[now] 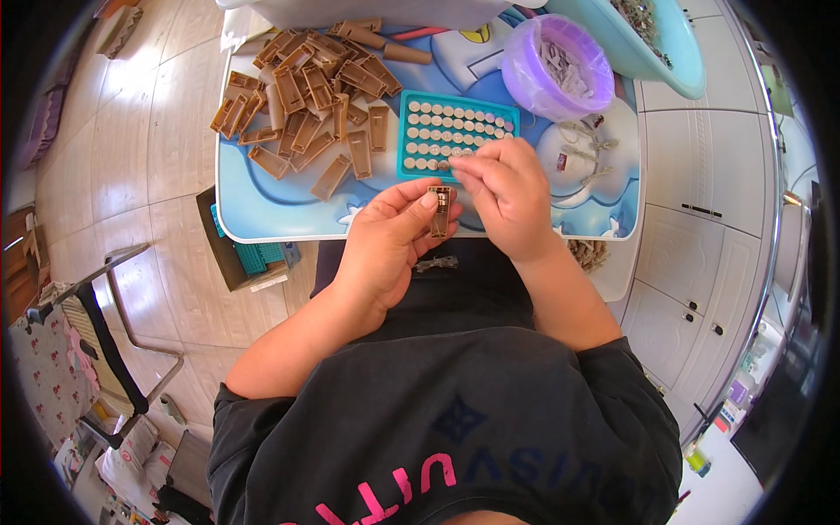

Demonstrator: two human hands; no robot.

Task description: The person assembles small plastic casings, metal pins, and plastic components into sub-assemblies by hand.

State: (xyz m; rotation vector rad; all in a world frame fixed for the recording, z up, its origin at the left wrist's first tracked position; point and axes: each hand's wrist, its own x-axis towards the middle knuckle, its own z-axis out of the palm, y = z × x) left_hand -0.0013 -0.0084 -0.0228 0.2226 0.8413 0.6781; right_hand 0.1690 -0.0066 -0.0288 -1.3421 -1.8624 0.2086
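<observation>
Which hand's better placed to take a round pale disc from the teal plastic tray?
Probably right: right hand is at the teal plastic tray, beside round pale discs; left hand holds a brown rectangular plastic case.

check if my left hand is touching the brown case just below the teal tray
Touching. The head view shows your left hand gripping the brown case, its thumb lying over the case's left edge.

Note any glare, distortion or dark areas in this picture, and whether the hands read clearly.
Head view: fisheye bending curves the white cabinets, with black corners; head view: bright glare on the tiled floor at upper left; head view: left hand and right hand read clearly, but the fine detail inside the brown casing is too small to tell.
</observation>
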